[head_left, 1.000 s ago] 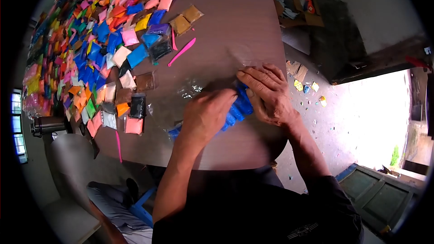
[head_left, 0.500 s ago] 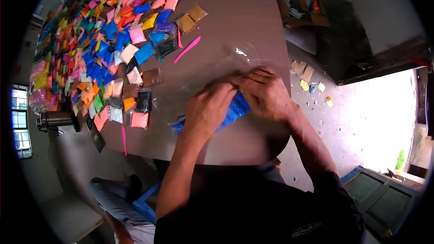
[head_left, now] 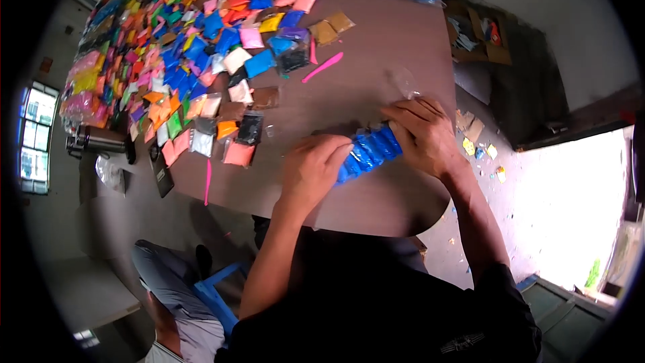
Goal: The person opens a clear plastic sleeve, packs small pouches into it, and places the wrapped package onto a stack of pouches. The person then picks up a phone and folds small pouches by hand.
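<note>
The left hand [head_left: 314,169] and right hand [head_left: 424,133] grasp opposite ends of a row of blue packets [head_left: 369,154] between curled fingers, over the table [head_left: 363,208].

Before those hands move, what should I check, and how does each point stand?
1. Left hand at one end of the row of blue packets: ok.
2. Right hand at the other end: ok.
3. Row over the table, inside its edge: ok.
4. Pink stick away from both hands: ok.
5. Row's ends in plain view: not ok, fingers cover them.
6. Every blue packet sealed: cannot tell.
</note>
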`<state>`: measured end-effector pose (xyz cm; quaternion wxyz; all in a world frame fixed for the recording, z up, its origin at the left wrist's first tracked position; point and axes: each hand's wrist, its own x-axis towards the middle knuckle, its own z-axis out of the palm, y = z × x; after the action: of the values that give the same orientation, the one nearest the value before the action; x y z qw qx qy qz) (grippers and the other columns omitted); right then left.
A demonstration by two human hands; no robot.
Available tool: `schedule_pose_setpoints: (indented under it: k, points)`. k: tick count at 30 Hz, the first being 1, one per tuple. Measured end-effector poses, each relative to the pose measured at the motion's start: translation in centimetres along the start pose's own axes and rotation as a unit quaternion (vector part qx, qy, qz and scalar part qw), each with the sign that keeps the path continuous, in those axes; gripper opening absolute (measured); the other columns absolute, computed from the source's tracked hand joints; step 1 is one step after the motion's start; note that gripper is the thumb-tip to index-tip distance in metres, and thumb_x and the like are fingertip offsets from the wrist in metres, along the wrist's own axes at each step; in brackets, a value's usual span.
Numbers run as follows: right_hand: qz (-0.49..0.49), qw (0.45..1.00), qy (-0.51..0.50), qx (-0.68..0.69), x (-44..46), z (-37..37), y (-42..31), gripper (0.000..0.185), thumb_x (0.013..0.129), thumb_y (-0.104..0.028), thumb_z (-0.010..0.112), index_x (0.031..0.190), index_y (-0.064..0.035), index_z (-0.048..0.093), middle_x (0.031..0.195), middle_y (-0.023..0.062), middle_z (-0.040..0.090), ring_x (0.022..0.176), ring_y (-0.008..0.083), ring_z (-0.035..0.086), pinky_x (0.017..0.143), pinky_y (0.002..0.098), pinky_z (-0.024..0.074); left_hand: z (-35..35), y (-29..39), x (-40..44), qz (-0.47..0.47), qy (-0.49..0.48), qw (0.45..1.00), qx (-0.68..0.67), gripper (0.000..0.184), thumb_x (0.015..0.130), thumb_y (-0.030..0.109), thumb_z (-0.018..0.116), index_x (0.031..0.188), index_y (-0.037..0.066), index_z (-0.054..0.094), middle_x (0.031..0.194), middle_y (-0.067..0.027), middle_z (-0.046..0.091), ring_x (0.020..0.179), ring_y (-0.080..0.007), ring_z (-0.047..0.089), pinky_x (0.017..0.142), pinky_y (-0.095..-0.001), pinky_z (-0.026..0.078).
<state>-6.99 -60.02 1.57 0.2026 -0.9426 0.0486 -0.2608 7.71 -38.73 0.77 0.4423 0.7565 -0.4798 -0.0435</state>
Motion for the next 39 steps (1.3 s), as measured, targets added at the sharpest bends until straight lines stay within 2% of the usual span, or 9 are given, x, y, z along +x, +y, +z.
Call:
schedule_pose_setpoints:
  k: [6, 8, 9, 15, 19, 28, 33, 35, 39]
  points:
    - [-0.057, 0.998, 0.013, 0.015, 1.3, 0.5, -3.2, 0.032, 0.087, -0.016, 0.075, 0.118, -0.0068, 0.074, 0.122, 0.0098, 0.073, 0.109, 0.0299, 0.069, 0.104, 0.0438, 0.0489, 0.1, 0.0, 0.3, 0.038, 0.026, 0.999, 0.012, 0.008, 0.093, 0.011, 0.075, 0.098, 0.004, 0.075, 0.091, -0.0146, 0.075, 0.081, -0.0333, 0.073, 0.071, -0.0389, 0.057]
    - [-0.057, 0.996, -0.036, 0.050, 1.3, 1.6, -3.7, 0.028, 0.091, -0.011, 0.073, 0.118, -0.0058, 0.074, 0.123, 0.0113, 0.073, 0.115, 0.0315, 0.068, 0.107, 0.0463, 0.0477, 0.1, 0.0, 0.2, -0.013, 0.008, 1.000, -0.017, 0.010, 0.094, 0.012, 0.075, 0.099, 0.004, 0.075, 0.091, -0.0151, 0.075, 0.082, -0.0337, 0.073, 0.072, -0.0398, 0.057]
    - [-0.074, 0.996, 0.012, 0.040, 1.4, 2.6, -3.5, 0.026, 0.086, -0.011, 0.076, 0.112, -0.0075, 0.076, 0.113, 0.0095, 0.075, 0.103, 0.0295, 0.071, 0.098, 0.0420, 0.0516, 0.1, -0.1, 0.3, -0.012, 0.003, 0.999, -0.031, 0.011, 0.094, 0.013, 0.075, 0.101, 0.004, 0.074, 0.091, -0.0153, 0.074, 0.081, -0.0335, 0.073, 0.072, -0.0397, 0.057]
    - [-0.024, 0.998, 0.014, 0.048, 1.2, 3.8, -3.5, 0.014, 0.087, -0.009, 0.075, 0.101, -0.0069, 0.077, 0.100, 0.0098, 0.076, 0.090, 0.0320, 0.070, 0.088, 0.0405, 0.0537, 0.0, 0.1, -0.1, -0.045, 0.029, 0.998, -0.032, 0.015, 0.093, 0.017, 0.077, 0.100, 0.004, 0.074, 0.091, -0.0155, 0.074, 0.081, -0.0335, 0.073, 0.072, -0.0397, 0.057]
    - [-0.025, 0.998, 0.020, 0.050, 1.5, 4.1, -3.5, 0.011, 0.089, -0.010, 0.074, 0.099, -0.0067, 0.077, 0.095, 0.0101, 0.076, 0.088, 0.0327, 0.070, 0.086, 0.0416, 0.0538, 0.2, -0.5, -0.4, 0.024, 0.090, 0.995, 0.019, 0.016, 0.093, 0.019, 0.077, 0.098, 0.003, 0.074, 0.088, -0.0153, 0.073, 0.079, -0.0348, 0.072, 0.070, -0.0398, 0.056]
    - [-0.007, 0.999, 0.030, 0.042, 1.5, 4.1, -3.9, 0.007, 0.090, -0.011, 0.072, 0.095, -0.0058, 0.076, 0.090, 0.0126, 0.075, 0.085, 0.0338, 0.071, 0.084, 0.0432, 0.0537, 0.4, -0.9, -0.2, -0.049, 0.032, 0.998, -0.031, 0.017, 0.094, 0.022, 0.077, 0.090, 0.006, 0.075, 0.079, -0.0156, 0.071, 0.066, -0.0328, 0.068, 0.061, -0.0403, 0.052]
    - [-0.015, 0.997, 0.073, 0.002, 1.4, 3.6, -4.9, 0.013, 0.086, -0.010, 0.074, 0.099, -0.0067, 0.075, 0.099, 0.0106, 0.075, 0.092, 0.0323, 0.070, 0.091, 0.0439, 0.0526, 0.8, -1.2, -0.1, -0.038, 0.025, 0.999, 0.002, 0.017, 0.093, 0.022, 0.077, 0.091, 0.005, 0.075, 0.083, -0.0159, 0.072, 0.068, -0.0306, 0.070, 0.063, -0.0396, 0.053]
    - [-0.040, 0.988, 0.144, -0.046, 1.2, 2.5, -6.2, 0.021, 0.082, -0.010, 0.077, 0.102, -0.0084, 0.075, 0.109, 0.0079, 0.072, 0.100, 0.0296, 0.068, 0.099, 0.0455, 0.0501, 0.7, -0.6, -0.1, -0.047, 0.041, 0.997, -0.051, 0.021, 0.095, 0.025, 0.074, 0.092, 0.005, 0.075, 0.087, -0.0172, 0.071, 0.076, -0.0360, 0.069, 0.068, -0.0440, 0.053]
    - [-0.051, 0.989, 0.127, -0.065, -1.7, 2.8, -7.3, 0.029, 0.080, -0.013, 0.080, 0.109, -0.0105, 0.074, 0.116, 0.0059, 0.070, 0.112, 0.0271, 0.066, 0.105, 0.0481, 0.0464, 0.3, -0.6, 0.2, -0.044, 0.020, 0.998, -0.048, 0.019, 0.094, 0.022, 0.075, 0.093, 0.004, 0.075, 0.086, -0.0177, 0.071, 0.077, -0.0379, 0.068, 0.068, -0.0448, 0.053]
